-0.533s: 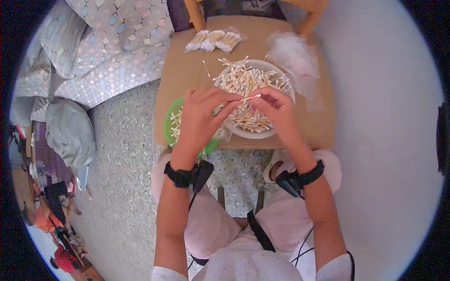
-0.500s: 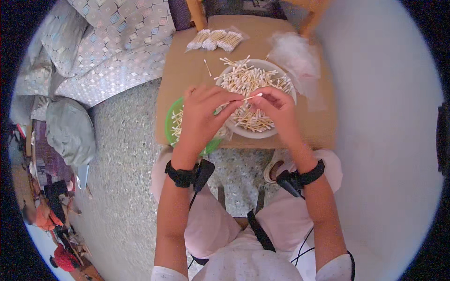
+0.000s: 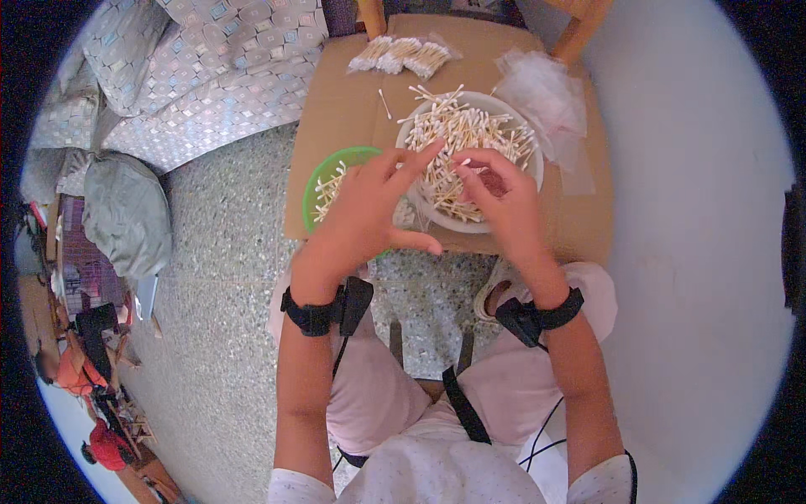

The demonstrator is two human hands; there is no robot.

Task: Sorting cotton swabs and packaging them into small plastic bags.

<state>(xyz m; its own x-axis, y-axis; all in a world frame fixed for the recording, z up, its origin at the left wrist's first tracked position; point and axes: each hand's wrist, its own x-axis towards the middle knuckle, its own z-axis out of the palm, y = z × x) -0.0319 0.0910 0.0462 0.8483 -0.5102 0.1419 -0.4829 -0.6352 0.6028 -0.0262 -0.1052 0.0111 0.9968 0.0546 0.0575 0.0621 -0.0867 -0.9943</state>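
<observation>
My right hand (image 3: 510,202) pinches a cotton swab (image 3: 466,162) between thumb and fingers, its white tip showing; the rest is hidden by the fingers. Beneath it stands a wide white bowl (image 3: 539,175) heaped with loose cotton swabs (image 3: 470,126). My left hand (image 3: 361,202) is open and holds nothing, thumb spread from the fingers. It hovers over the right part of a green bowl (image 3: 310,197), which contains more swabs (image 3: 329,191). A clear plastic packet (image 3: 409,215) lies between the two bowls, partly covered by my left hand.
Bagged swab bundles (image 3: 400,55) lie at the back of the cardboard-covered surface (image 3: 344,109), near a single loose swab (image 3: 384,104). Clear plastic bags (image 3: 541,88) are heaped at the back right. A pale wall (image 3: 697,210) rises on the right. Other people (image 3: 80,374) sit far left.
My left hand has let go of the swab and drawn back toward me, its thumb and fingers opening. The swab stays in my right hand. The view has shifted slightly.
</observation>
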